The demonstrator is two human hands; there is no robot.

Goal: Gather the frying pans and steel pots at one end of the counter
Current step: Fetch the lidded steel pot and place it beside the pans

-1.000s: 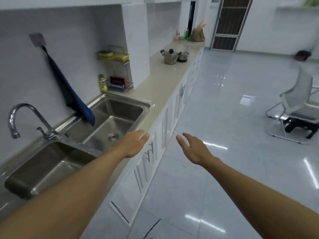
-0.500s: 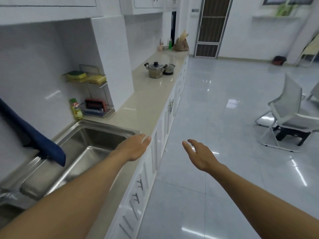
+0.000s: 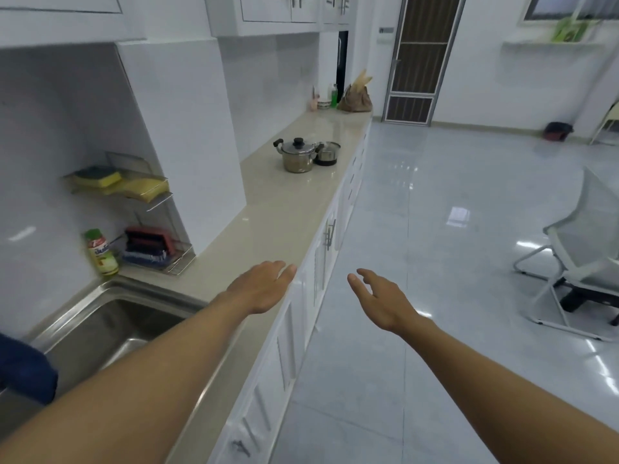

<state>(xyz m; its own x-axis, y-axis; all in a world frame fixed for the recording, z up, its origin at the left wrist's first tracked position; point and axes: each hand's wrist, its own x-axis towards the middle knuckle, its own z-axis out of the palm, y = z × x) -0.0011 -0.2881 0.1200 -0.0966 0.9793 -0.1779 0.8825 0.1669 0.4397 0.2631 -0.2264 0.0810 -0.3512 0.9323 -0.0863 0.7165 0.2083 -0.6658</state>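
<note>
A lidded steel pot [image 3: 297, 155] with black handles stands on the beige counter [image 3: 278, 212], far ahead. Right beside it sits a smaller steel pot [image 3: 328, 153] with a dark base. My left hand [image 3: 263, 285] hovers open over the counter's front edge, well short of the pots. My right hand [image 3: 378, 300] is open too, held over the floor beside the cabinets. Neither hand holds anything. No frying pan is in view.
A steel sink [image 3: 110, 326] lies at the near left, with a blue cloth [image 3: 23, 370] at its edge. A wire rack [image 3: 157, 249] with sponges and a green-capped bottle [image 3: 100, 252] stand against the wall. A brown bag [image 3: 355, 97] sits at the counter's far end. A white chair [image 3: 582, 249] is on the right.
The view has moved forward along the counter: the tap has left the frame and the pots look closer. Both hands stay open and outstretched.
</note>
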